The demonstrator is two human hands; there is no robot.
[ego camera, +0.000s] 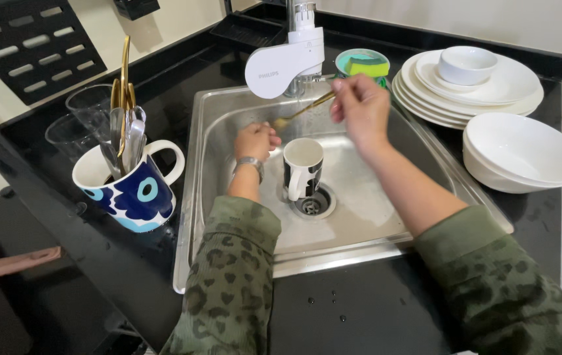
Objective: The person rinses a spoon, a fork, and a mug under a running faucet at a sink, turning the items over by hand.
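Right hand pinches the handle end of a thin gold metal spoon over the steel sink while left hand closes around its bowl; likely light, stiff, wet-slippery, best gripped by the handle.

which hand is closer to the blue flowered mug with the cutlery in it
Left. The left hand is over the sink, just across its left rim from the blue flowered mug. The right hand holds the gold spoon handle farther right, near the faucet.
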